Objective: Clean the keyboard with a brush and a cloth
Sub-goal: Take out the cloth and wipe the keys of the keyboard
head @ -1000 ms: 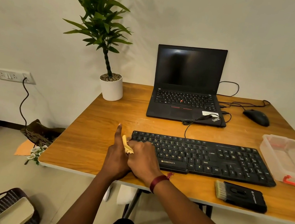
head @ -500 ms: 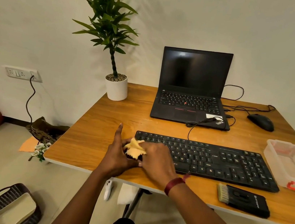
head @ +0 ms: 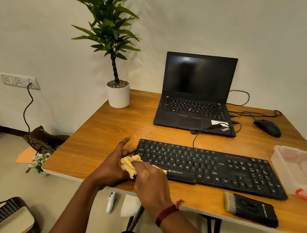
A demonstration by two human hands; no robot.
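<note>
1. Keyboard (head: 210,167): black, lying flat along the front half of the table (head: 107,129), its cable running back towards the laptop (head: 194,102).
2. Cloth (head: 130,164): yellow, bunched, held between both hands at the keyboard's front left corner.
3. Right hand (head: 151,181): fingers curled over the cloth and clamped on it. Left hand (head: 114,162): fingers straight and spread, the cloth resting against them; its thumb is hidden.
4. Brush (head: 250,209): set down near the table's front edge, in front of the keyboard's right end, with neither hand on it.
5. Progress (a judgement): the cloth stage seems to be at its outset, with nearly the whole key field left to wipe. Whether brushing is finished cannot be told.
6. Surface: a wooden tabletop, also bearing a mouse (head: 267,127), a clear plastic container (head: 299,170) and a potted plant (head: 118,95).
7. Room: pale wall with a socket (head: 18,81); a woven basket (head: 6,216) on the floor.
</note>
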